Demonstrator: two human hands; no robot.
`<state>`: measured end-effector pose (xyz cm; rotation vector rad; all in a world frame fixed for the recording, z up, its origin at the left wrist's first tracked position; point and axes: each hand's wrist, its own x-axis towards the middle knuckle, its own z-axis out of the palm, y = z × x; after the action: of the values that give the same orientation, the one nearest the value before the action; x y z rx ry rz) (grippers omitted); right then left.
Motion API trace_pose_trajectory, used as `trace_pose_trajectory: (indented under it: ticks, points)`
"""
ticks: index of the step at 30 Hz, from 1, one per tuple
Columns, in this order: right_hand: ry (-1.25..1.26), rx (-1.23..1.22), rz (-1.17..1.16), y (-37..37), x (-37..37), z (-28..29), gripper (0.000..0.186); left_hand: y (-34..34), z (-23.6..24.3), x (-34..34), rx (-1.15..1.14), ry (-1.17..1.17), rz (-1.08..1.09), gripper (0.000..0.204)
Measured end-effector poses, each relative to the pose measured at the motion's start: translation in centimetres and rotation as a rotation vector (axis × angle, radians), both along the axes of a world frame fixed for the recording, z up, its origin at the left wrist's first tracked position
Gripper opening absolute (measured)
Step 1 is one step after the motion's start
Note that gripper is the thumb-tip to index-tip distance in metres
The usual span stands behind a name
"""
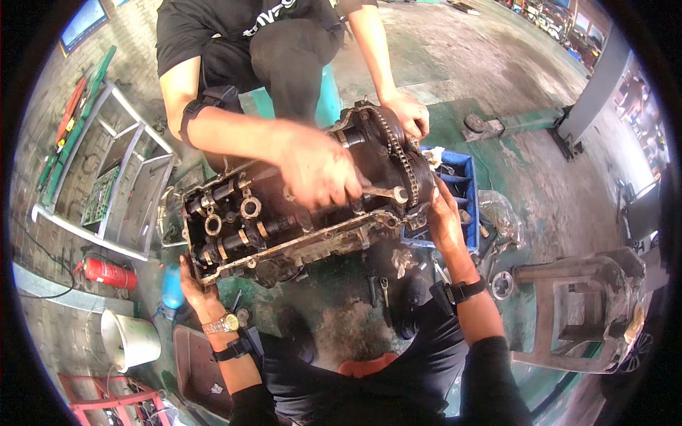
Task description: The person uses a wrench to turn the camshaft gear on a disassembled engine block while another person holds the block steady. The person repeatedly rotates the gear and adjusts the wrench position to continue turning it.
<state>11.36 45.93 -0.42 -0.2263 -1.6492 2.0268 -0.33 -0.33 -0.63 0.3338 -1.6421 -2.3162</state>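
Observation:
A dark, greasy engine [284, 252] lies in front of me, its camshafts [226, 248] and a timing chain [403, 160] exposed on top. My left hand [201, 295] grips its near left corner, the fingers partly hidden by the casing. At the right end, beside the chain, my right hand [446, 221] is wrapped against the casing. Opposite me, a co-worker's hand [323, 170], blurred by motion, holds a wrench [387, 192] whose head sits at the chain end. That person's other hand [406, 117] rests on the engine's far right corner.
A blue divided crate [462, 167] stands right of the engine. Tools, including a wrench [385, 290], lie on the floor below. At the left are a fire extinguisher [106, 273], a white bucket [131, 341] and a metal rack [142, 192]. A plastic stool [568, 305] lies at the right.

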Motion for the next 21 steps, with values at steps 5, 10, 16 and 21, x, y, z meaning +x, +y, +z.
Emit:
trace_pose_trajectory:
  ticks: [5, 10, 16, 21]
  points:
    - [0.015, -0.165, 0.071, 0.0, 0.5, 0.2, 0.069, -0.3, -0.2, -0.1, -0.025, 0.029, -0.032, 0.034]
    - [0.048, -0.173, 0.092, 0.1, 0.4, 0.0, 0.068, -0.8, -0.5, -0.2, 0.268, 0.015, -0.081, 0.034]
    - [0.054, -0.211, 0.007, 0.1, 0.2, -1.0, 0.071, -1.4, -1.4, -0.3, 0.27, 0.031, -0.137, 0.037]
    - [-0.034, -0.161, -0.046, -0.3, 0.5, -0.3, 0.078, -1.6, -2.4, -0.8, 0.438, 0.009, -0.093, 0.041]
